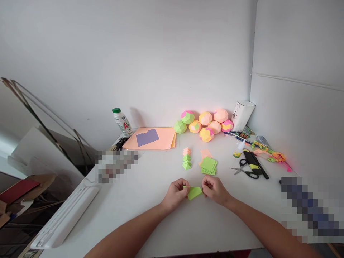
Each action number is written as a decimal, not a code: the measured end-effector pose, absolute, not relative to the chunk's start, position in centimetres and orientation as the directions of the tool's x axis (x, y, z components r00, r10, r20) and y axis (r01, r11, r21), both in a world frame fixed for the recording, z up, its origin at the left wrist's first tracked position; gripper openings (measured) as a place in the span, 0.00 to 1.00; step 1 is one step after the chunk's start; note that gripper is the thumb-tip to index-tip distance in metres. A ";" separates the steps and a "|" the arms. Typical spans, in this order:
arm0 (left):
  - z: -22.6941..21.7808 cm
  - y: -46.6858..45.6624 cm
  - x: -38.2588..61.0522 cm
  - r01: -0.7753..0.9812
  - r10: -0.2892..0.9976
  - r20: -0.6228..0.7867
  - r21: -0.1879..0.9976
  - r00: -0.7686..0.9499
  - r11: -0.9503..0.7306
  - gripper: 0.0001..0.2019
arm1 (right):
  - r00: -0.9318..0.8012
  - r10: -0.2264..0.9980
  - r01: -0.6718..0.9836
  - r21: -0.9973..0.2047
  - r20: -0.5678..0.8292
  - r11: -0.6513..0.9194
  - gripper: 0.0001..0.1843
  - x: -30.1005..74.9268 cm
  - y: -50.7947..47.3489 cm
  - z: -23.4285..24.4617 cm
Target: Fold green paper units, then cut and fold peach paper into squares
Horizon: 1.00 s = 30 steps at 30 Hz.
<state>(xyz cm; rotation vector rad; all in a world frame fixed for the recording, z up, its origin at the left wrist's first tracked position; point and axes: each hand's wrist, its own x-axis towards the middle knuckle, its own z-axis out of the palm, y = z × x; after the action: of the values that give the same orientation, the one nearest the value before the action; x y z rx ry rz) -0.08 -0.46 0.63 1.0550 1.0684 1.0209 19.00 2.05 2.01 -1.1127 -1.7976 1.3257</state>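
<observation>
Between my two hands, just above the white table (150, 229), is a green paper piece (194, 193) with a folded look. My left hand (176, 193) pinches its left end between thumb and fingers. At its right corner, the thumb and fingers of my right hand (215, 191) are pressed together on the paper. Beyond the hands lies a stack of green paper squares (209, 165) with some peach paper (206, 154) behind it. To its left, a row of folded paper pieces (186, 158) runs away from me, green in front and peach at the back.
Several multicoloured paper balls (206, 134) rest by the wall. At right are scissors (245, 169), a black-and-yellow cutter (252, 162), a glue bottle (239, 149) and a white box (242, 115). Peach sheets (166, 138), a bottle (122, 123) and a white device (67, 216) are at left.
</observation>
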 end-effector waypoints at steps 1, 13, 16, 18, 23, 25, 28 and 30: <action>0.7 -0.4 -0.1 -0.129 0.971 -0.167 0.973 0.172 0.191 0.13 | -0.431 0.902 0.245 -0.959 0.022 0.141 0.08 19.1 2.1 2.2; 0.8 -0.2 -0.3 -0.183 0.978 -0.149 0.967 0.145 0.175 0.12 | -0.489 0.872 0.260 -0.955 0.000 0.146 0.13 18.6 1.5 2.2; 0.7 0.0 -0.5 -0.222 0.986 -0.119 0.964 0.121 0.143 0.13 | -0.443 0.896 0.236 -0.966 -0.010 0.106 0.13 19.1 1.9 2.4; 0.6 0.0 -0.5 -0.229 0.983 -0.098 0.964 0.156 0.132 0.14 | -0.447 0.894 0.202 -0.977 -0.032 0.066 0.13 19.2 2.0 2.2; 0.0 -0.3 0.0 -0.162 0.957 -0.106 0.975 0.270 0.154 0.18 | -0.497 0.865 0.176 -0.984 -0.078 0.012 0.15 18.9 1.8 1.6; -0.1 -0.4 0.0 -0.135 0.955 -0.114 0.979 0.273 0.155 0.18 | -0.457 0.888 0.190 -0.981 -0.055 0.037 0.16 18.9 1.8 1.5; 0.2 -0.5 -0.2 -0.106 0.948 -0.121 0.982 0.295 0.159 0.18 | -0.414 0.910 0.197 -0.978 -0.015 0.074 0.16 19.0 2.0 1.3; 0.3 -0.6 -0.3 -0.093 0.939 -0.128 0.982 0.320 0.165 0.18 | -0.438 0.899 0.179 -0.980 -0.004 0.083 0.15 19.0 2.1 1.2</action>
<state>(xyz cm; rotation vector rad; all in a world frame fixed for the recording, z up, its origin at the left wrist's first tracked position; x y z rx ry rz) -0.27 -0.58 0.31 1.1502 0.9585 0.9234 19.02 2.08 1.20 -1.0730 -1.7105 1.4037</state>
